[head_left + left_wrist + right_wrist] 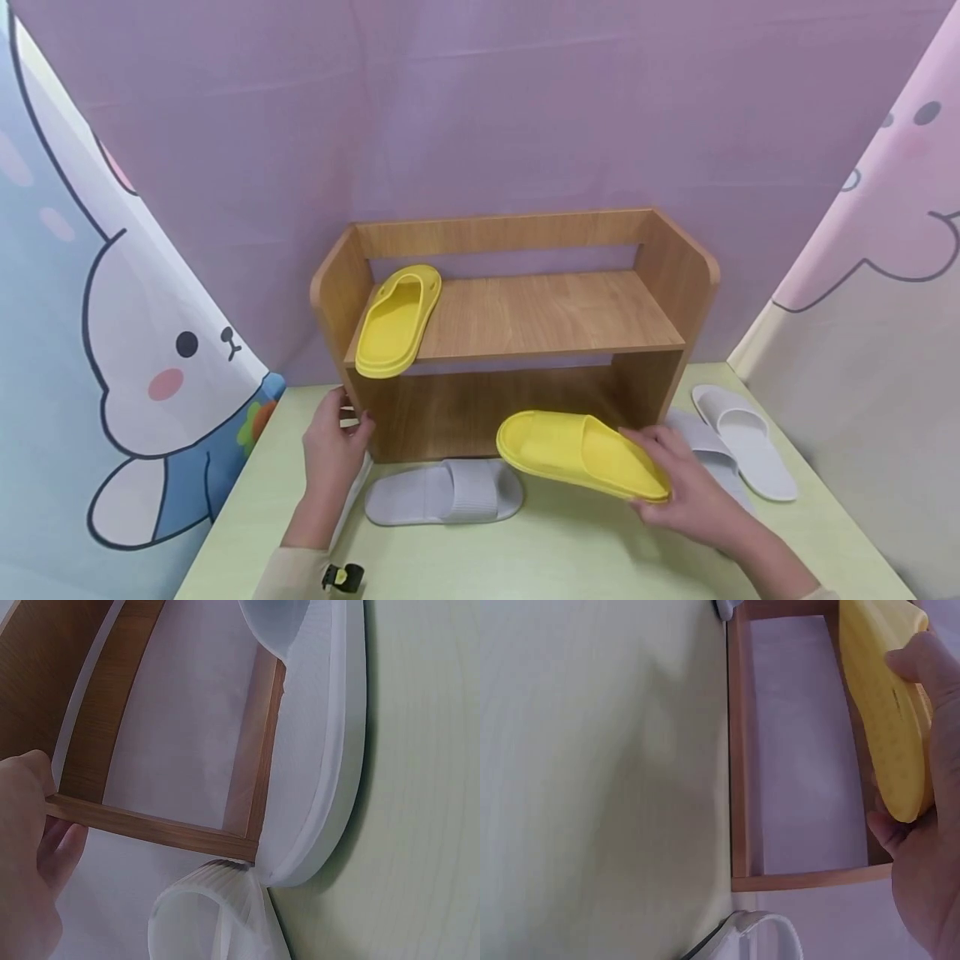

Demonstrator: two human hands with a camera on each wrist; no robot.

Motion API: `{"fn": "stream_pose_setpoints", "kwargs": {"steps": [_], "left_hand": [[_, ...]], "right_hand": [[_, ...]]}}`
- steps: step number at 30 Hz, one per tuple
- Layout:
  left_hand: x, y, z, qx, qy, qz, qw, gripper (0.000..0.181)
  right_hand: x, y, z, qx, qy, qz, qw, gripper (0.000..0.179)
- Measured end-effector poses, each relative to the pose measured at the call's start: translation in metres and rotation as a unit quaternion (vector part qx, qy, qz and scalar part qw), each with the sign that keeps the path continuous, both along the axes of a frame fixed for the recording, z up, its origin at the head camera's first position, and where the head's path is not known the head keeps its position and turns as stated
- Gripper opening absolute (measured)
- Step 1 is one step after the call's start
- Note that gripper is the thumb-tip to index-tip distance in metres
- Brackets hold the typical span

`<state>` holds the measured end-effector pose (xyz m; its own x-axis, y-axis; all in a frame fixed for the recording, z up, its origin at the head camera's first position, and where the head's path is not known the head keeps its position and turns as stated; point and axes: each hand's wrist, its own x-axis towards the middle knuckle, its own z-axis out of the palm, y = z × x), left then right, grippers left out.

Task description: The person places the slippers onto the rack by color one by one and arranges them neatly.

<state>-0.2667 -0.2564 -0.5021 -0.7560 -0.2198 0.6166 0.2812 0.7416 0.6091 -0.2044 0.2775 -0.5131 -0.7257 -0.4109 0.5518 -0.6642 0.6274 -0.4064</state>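
Note:
A small two-tier wooden shoe rack (555, 312) stands at the back of the table. My left hand (335, 442) grips the front edge of its left side panel, thumb on one face and fingers on the other, as the left wrist view shows. My right hand (686, 492) holds a yellow slipper (558, 450) by its heel end, in front of the lower tier, toe pointing left. The same slipper (889, 712) is seen from its sole side in the right wrist view. Another yellow slipper (390, 333) lies at the left end of the upper tier, heel toward me.
A grey slipper (412, 496) lies sideways before the rack. My left forearm partly hides a white slipper (354, 498). At the right lie another white slipper (757, 454) and a grey one (701, 437), partly behind my right hand. A purple cloth (495, 108) hangs behind the rack.

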Motion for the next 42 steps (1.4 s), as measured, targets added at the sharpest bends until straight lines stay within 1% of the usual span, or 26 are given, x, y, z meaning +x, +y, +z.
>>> {"fn": "stream_pose_setpoints", "kwargs": {"steps": [8, 16, 24, 32, 38, 42], "left_hand": [[0.000, 0.001, 0.000, -0.002, -0.002, 0.003, 1.0000, 0.044], [0.000, 0.001, 0.001, 0.000, -0.003, 0.004, 1.0000, 0.045], [0.000, 0.000, -0.001, -0.007, -0.002, 0.006, 1.0000, 0.044], [0.001, 0.000, 0.000, -0.010, -0.001, 0.006, 0.9999, 0.044], [0.002, 0.000, 0.000, -0.013, -0.001, 0.008, 0.9999, 0.045], [0.003, 0.000, 0.002, -0.012, -0.001, 0.010, 0.9999, 0.045]], "right_hand": [[-0.004, -0.008, 0.012, -0.039, 0.041, 0.015, 0.9983, 0.101], [-0.007, -0.017, 0.022, -0.072, 0.040, 0.027, 0.9963, 0.099], [-0.009, -0.027, 0.033, -0.108, 0.069, 0.039, 0.9910, 0.098], [-0.012, -0.036, 0.041, -0.126, 0.115, 0.053, 0.9838, 0.094], [-0.009, -0.042, 0.051, -0.128, 0.115, 0.060, 0.9832, 0.096], [-0.008, -0.047, 0.059, -0.124, 0.112, 0.051, 0.9846, 0.097]]}}
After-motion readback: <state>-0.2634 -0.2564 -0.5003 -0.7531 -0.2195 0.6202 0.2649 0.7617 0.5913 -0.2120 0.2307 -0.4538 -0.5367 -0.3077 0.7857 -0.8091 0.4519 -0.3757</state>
